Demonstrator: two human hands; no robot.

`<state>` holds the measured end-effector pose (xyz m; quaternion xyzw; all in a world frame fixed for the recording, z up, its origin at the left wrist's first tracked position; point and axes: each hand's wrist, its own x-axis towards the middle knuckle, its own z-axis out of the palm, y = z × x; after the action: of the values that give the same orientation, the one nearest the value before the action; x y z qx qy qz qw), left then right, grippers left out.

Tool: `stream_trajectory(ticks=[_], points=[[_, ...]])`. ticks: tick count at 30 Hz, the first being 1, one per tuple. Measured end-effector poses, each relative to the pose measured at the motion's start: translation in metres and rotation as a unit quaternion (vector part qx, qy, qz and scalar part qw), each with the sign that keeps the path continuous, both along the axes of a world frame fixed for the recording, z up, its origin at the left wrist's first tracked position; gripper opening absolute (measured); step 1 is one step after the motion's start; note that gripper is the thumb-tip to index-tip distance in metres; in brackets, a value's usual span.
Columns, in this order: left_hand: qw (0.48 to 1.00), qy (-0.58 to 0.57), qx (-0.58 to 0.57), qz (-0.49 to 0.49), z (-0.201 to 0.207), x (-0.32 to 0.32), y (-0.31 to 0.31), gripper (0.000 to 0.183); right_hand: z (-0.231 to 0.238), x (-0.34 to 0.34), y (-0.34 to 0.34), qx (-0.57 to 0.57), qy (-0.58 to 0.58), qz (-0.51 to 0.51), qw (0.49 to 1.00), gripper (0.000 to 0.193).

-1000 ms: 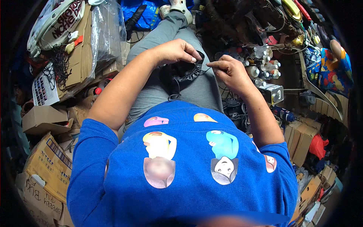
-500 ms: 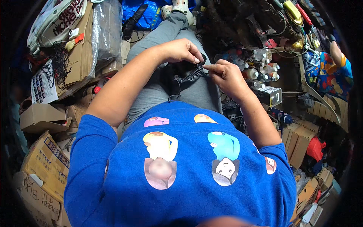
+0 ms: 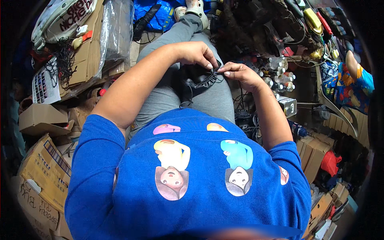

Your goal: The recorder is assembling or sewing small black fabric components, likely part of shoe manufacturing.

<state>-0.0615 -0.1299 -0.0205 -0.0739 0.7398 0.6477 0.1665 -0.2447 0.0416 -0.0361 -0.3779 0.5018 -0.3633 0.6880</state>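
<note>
A black item with a gathered, ruffled rim (image 3: 202,83) lies across my lap, on grey trousers. A thin black cord (image 3: 191,98) trails from it toward my shirt hem. The thumb and fingers of my left hand (image 3: 196,54) pinch the far right end of the rim. Close beside them, my right hand (image 3: 243,76) pinches the same end between thumb and forefinger, where a thin dark strand shows at the fingertips. My left hand and wrist hide part of the item, and its exact kind cannot be made out.
Flattened cardboard (image 3: 86,60) and an open carton (image 3: 44,118) stand to my left. Several plastic bottles (image 3: 280,76) cluster to my right, near a metal tin (image 3: 287,106). Another person's foot (image 3: 352,63) shows at the far right. A blue bag (image 3: 166,18) lies beyond my legs.
My right hand has turned, its forefinger no longer pointing straight at the rim but closed with the thumb there. My left hand keeps its pinch. The whole view has shifted slightly.
</note>
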Motion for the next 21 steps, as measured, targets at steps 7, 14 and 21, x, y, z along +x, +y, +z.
stream_trajectory(ticks=[7,14,21], points=[[1.0,-0.002,0.001,0.028,0.002,0.0,0.003,0.031,0.005,0.004,0.001,-0.011,0.03,-0.014,0.999,0.021],[0.927,0.119,-0.307,0.181,0.01,0.033,0.027,0.025,0.038,0.038,0.013,-0.166,0.328,-0.036,0.929,0.03],[0.918,0.114,-0.245,0.29,0.019,0.073,0.072,0.031,0.042,0.067,0.036,-0.218,0.536,-0.045,0.814,0.033]])
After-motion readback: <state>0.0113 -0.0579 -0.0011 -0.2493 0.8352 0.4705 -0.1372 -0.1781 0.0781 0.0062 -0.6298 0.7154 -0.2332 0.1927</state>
